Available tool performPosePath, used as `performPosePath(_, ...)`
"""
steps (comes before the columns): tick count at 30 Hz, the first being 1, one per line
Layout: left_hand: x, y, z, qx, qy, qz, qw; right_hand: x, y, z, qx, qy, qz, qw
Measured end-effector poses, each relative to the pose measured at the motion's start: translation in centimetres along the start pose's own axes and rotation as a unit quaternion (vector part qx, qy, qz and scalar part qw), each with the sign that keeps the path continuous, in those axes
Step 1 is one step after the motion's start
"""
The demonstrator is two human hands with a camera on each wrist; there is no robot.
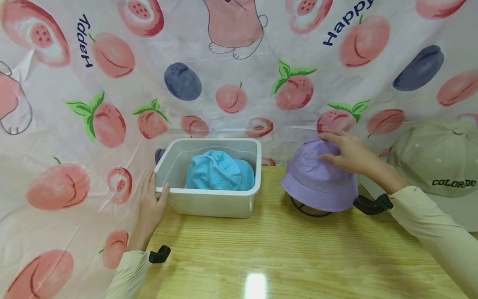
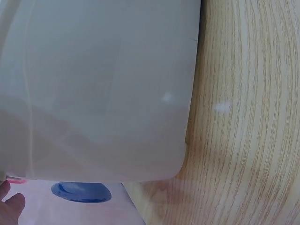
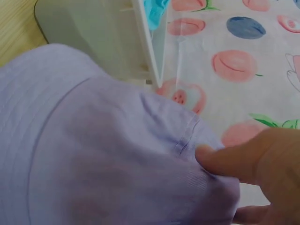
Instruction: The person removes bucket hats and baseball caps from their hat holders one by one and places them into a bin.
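In the head view, a light grey plastic bin (image 1: 209, 204) stands on the table with a bright blue cap (image 1: 216, 171) inside. My left hand (image 1: 151, 205) rests against its front left corner, fingers straight along the side and thumb at the front rim. Only fingertips (image 2: 11, 206) show in the left wrist view. To the right, a purple bucket hat (image 1: 319, 176) sits over a black wire stand (image 1: 306, 209). My right hand (image 1: 351, 153) pinches the hat's crown; the thumb presses into the fabric in the right wrist view, and the other fingers are mostly hidden behind it.
A beige cap (image 1: 435, 155) with dark lettering stands at the far right, behind my right forearm. A fruit-print cloth (image 1: 231, 62) hangs along the back and left of the wooden table (image 1: 298, 257). A dark object (image 1: 159, 155) peeks out behind the bin's left side.
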State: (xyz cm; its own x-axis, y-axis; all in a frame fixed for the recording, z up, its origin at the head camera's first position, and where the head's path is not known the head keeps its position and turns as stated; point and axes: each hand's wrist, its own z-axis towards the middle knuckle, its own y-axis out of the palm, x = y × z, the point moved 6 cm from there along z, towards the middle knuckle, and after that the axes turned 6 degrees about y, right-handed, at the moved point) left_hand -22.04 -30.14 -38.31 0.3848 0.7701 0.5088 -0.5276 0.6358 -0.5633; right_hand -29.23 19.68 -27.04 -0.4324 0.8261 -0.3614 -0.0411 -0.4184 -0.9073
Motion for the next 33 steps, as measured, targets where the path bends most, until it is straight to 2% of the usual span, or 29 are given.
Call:
performPosePath(4, 0.1, 0.0, 0.1, 0.001, 0.003, -0.002, 1.0000, 0.3, -0.2, 0.1, 0.025, 0.002, -0.002, 1.000)
performPosePath(7, 0.0, 0.1, 0.1, 0.003, 0.004, 0.000, 1.0000, 0.3, -0.3, 0.0, 0.051, 0.021, -0.003, 0.998)
performPosePath(11, 0.0, 0.2, 0.0, 0.008, 0.008, 0.000, 0.9999, 0.5, -0.5, 0.2, 0.099, 0.035, -0.004, 0.994)
performPosePath(15, 0.0, 0.2, -0.1, 0.009, 0.007, 0.000, 0.9999, 0.5, -1.1, 0.5, 0.143, 0.032, -0.005, 0.989)
performPosePath(26, 0.0, -0.1, 0.4, 0.006, 0.006, 0.006, 1.0000, 0.7, -2.1, 0.8, 0.158, 0.053, 0.008, 0.986)
performPosePath(33, 0.0, 0.1, 0.2, -0.002, -0.001, 0.003, 1.0000, 1.0, -2.5, 0.5, 0.189, 0.053, 0.009, 0.980)
